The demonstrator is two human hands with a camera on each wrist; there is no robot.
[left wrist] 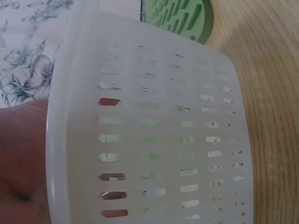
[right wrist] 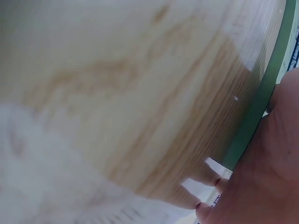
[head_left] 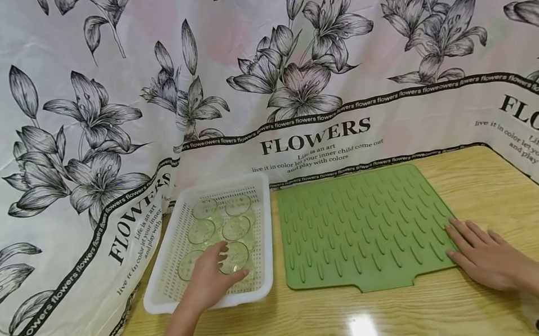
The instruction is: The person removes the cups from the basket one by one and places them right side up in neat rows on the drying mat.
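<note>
Table (head_left: 321, 326): filling the bottom of the frame. Mat (head_left: 349, 231): green, ridged, lying right of centre. Basket (head_left: 268, 219): white, slotted, standing left of centre, just beside the mat.

Right hand (head_left: 486, 258): resting at the mat's right edge, lower right of frame, fingers lying straight, gripping nothing.

Left hand (head_left: 208, 278): hanging over the basket's near end, thumb and fingers standing well apart about the near right cup (head_left: 235, 259), not closing on it. Whether skin is touching cup, cannot tell; the basket wall is hiding much in the left wrist view.

Other five cups (head_left: 235, 227): clear, standing in the basket around and beyond.

Step in hand, by my judgement: taking that cup. Doing it well means setting thumb and fingertips on opposite sides, squeezing lightly (probably slick), lifting straight up, keeping knuckles off its neighbours.
</note>
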